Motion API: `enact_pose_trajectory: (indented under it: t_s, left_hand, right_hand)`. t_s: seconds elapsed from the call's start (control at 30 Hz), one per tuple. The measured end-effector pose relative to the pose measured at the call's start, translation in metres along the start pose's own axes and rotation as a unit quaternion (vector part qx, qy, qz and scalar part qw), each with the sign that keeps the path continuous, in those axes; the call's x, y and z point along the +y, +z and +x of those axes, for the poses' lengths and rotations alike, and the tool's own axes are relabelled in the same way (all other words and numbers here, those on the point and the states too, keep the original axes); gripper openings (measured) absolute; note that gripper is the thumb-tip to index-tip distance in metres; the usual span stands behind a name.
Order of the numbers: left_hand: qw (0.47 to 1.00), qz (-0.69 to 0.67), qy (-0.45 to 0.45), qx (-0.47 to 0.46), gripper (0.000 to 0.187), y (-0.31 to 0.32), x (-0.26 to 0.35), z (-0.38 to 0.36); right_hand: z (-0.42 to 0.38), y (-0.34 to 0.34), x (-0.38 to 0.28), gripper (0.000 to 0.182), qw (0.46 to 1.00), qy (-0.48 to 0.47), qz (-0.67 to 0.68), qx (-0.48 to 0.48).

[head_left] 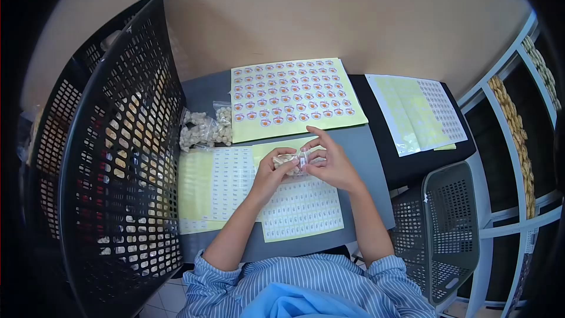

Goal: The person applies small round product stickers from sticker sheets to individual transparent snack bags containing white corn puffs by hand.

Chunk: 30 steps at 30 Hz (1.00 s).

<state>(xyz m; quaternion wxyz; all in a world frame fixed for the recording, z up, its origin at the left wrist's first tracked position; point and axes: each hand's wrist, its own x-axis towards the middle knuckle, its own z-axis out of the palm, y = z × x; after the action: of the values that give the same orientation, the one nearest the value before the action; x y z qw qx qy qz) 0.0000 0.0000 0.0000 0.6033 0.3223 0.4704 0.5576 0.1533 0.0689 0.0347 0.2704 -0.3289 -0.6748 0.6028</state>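
A small clear plastic bag [285, 159] with pale pieces inside is held over the sheets in front of me. My left hand [268, 174] is closed around its left side, thumb across the front. At the bag's right end, my right hand [336, 166] pinches with the thumb and bent fingers, its index finger raised off the bag. A small white label [303, 159] shows by the right fingertips. Underneath lies a sheet of small printed labels [303, 215], and a second label sheet [226, 185] extends to the left.
Filled plastic bags [203, 129] rest at the table's left back. A large sheet of round orange stickers [288, 94] lies behind my hands. More sticker sheets [412, 115] cover the black surface at right. A tall dark basket [126, 159] borders the left; a green basket [450, 235] stands lower right.
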Motion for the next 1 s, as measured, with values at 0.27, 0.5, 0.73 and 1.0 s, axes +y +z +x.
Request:
enact_pose_trajectory:
  t_s: [0.27, 0.5, 0.73, 1.0]
  left_hand:
    - [0.998, -0.009, 0.037, -0.040, 0.036, 0.000, 0.000, -0.001]
    - [0.893, 0.357, 0.244, 0.127, 0.055, -0.018, 0.036, -0.011]
    - [0.652, 0.543, 0.218, 0.483, 0.042, -0.086, 0.045, -0.005]
    - [0.694, 0.517, 0.218, 0.452, 0.024, -0.093, 0.039, -0.005]
  right_hand:
    - [0.000, -0.001, -0.001, 0.064, 0.998, -0.054, 0.002, 0.027]
    - [-0.040, -0.058, -0.021, 0.038, 0.931, -0.155, -0.135, 0.301]
    - [-0.216, -0.245, 0.084, 0.024, 0.685, 0.085, -0.437, 0.577]
    - [-0.322, -0.282, 0.234, 0.032, 0.613, 0.459, -0.332, 0.550]
